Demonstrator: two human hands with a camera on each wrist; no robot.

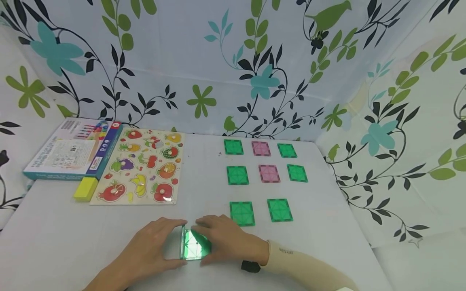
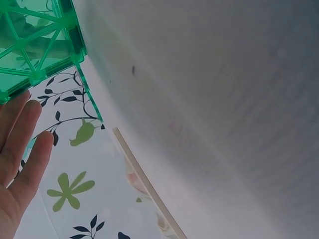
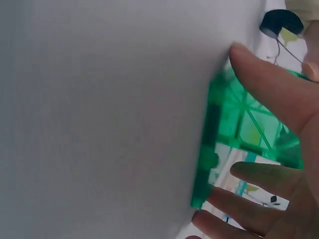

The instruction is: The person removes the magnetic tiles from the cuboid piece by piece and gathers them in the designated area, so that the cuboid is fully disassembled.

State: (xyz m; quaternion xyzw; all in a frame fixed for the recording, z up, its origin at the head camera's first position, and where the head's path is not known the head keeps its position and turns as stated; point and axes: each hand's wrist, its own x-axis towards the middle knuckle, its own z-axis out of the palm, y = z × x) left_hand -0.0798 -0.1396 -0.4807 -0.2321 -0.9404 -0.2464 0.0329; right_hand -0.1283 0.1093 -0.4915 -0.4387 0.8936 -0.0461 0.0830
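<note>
Between my two hands, near the front of the table, stand green see-through magnetic tiles, at least one of them upright on its edge. My left hand grips their left side, thumb at the near edge and fingers at the far edge. From the other side, my right hand holds them and covers part of the top. In the left wrist view a ribbed green tile is beside the fingertips. The right wrist view has thumb and fingers spread around the green tiles; their exact joining is hidden.
Rows of flat tiles lie to the right, including a green tile and a pink tile. Farther left are a fruit puzzle board, a box and a yellow block. A patterned cloth hangs behind the table.
</note>
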